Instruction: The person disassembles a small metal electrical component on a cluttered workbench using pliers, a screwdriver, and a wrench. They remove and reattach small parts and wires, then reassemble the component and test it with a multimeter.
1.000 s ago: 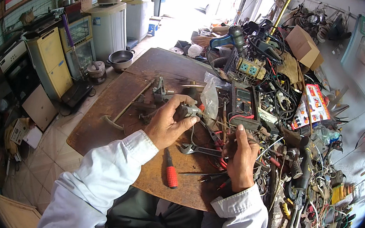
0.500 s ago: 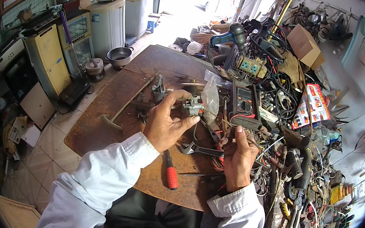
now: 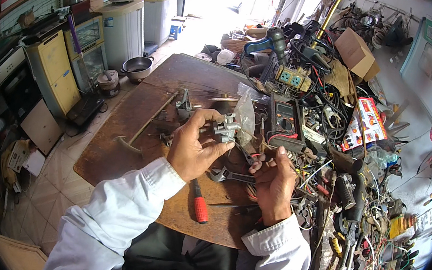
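Observation:
My left hand [image 3: 194, 151] is closed on a small grey cast-metal fitting [image 3: 225, 129], pinched between thumb and fingers above the wooden bench. My right hand [image 3: 275, 184] is raised to the right of it, thumb up and fingers curled in. A dark metal tool end [image 3: 247, 155] shows right by its fingertips; whether the hand grips it is hidden. Below, between the hands, lies an adjustable wrench [image 3: 229, 176]. A red-handled screwdriver [image 3: 199, 206] rests near the bench's front edge. Behind the fitting is a clear plastic bag [image 3: 244, 111].
On the wooden bench [image 3: 116, 146] a hammer [image 3: 130, 144] lies to the left. A multimeter [image 3: 285, 117] stands beyond my right hand. Tools, cables and a cardboard box [image 3: 356, 47] are heaped along the right. A black pan [image 3: 137, 67] and old appliances stand at the left.
The metal fitting has turned slightly in my left hand. My right hand has tilted, its fingertips now nearer the fitting. The whole view has shifted a little.

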### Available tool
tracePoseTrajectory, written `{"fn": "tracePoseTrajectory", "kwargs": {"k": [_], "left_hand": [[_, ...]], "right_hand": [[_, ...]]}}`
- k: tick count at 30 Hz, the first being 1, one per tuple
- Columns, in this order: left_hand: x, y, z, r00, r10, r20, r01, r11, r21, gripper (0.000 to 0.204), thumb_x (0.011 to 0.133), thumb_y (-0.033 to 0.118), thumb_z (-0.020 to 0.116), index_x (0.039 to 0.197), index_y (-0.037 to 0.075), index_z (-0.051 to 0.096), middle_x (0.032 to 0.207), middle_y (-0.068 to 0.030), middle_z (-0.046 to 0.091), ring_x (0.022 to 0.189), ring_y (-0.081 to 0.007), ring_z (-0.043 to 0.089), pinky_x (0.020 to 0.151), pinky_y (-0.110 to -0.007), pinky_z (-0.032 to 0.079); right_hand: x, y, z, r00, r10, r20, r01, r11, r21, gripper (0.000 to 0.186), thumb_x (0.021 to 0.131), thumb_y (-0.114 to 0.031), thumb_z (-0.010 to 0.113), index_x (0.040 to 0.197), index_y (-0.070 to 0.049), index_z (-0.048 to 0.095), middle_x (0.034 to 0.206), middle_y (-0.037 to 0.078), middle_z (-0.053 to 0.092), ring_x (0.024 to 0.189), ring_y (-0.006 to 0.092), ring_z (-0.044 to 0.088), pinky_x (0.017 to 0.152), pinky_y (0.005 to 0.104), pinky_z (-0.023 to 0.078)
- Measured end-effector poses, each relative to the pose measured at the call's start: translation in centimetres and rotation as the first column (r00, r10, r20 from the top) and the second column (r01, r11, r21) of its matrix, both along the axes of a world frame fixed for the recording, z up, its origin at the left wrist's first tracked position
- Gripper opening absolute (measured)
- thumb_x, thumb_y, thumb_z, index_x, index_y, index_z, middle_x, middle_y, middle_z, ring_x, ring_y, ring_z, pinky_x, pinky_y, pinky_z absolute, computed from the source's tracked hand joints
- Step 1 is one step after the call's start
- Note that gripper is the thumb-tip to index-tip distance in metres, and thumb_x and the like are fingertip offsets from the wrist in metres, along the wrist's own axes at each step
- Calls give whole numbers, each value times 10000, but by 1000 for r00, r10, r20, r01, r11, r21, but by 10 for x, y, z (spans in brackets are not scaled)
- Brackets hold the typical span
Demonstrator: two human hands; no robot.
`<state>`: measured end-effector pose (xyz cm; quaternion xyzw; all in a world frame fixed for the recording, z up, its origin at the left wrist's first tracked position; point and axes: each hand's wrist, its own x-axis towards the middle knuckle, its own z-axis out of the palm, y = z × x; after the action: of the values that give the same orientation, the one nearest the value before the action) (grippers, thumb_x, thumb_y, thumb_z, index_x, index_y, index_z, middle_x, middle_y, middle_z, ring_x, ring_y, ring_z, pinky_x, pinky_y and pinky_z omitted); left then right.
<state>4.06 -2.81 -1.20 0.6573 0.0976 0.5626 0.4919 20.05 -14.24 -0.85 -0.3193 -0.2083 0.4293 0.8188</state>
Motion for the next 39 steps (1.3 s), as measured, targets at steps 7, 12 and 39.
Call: {"fn": "tracePoseTrajectory", "kwargs": {"k": [7,12,39], "left_hand": [[-2,-4,2,992,70,-103,-53,986,161,468,835,-1,788,1185,43,482,1031,-75,671,955,-117,673,827,-286,566],[-3,-4,3,994,69,-89,-51,980,194,562,845,36,789,1298,41,456,1062,-92,667,973,-133,675,840,-291,563],[-13,-4,13,981,-43,-189,82,975,205,417,863,30,771,1259,16,643,1187,-80,684,1030,-105,656,836,-250,573]], "right_hand": [[-1,-1,-3,992,119,31,-121,991,62,267,990,-218,653,1064,39,638,893,120,679,752,218,667,671,329,573],[0,-2,-3,988,131,83,-138,987,78,254,985,-185,659,1077,51,636,919,131,692,756,212,673,691,317,579],[12,-9,1,976,158,149,-167,985,50,245,964,-151,680,1021,85,644,865,152,701,701,217,682,668,320,581]]}}
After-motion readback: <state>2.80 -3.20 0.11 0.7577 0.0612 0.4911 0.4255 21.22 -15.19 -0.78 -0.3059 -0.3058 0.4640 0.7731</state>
